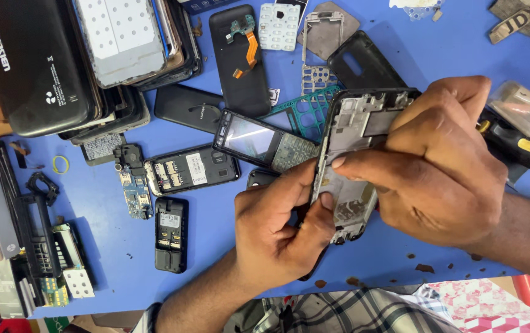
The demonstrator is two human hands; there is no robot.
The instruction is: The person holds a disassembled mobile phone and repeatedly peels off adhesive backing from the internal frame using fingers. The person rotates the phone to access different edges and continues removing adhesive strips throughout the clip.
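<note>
Both hands hold a bare silver-grey phone frame [352,132], tilted upright over the blue table [215,228]. My left hand [280,225] grips its lower left edge, thumb pressed against the side. My right hand [438,163] covers the frame's right side, with the index finger laid across its middle. A black and yellow tool handle [521,147] pokes out from behind my right hand; whether that hand grips it I cannot tell.
Around the hands lie many phone parts: a keypad phone with a screen [265,143], an open black phone back [191,169], a small black phone [170,234], a circuit board [134,185], a teal frame [305,111], black back covers [240,58], and stacked phones and screens [111,49].
</note>
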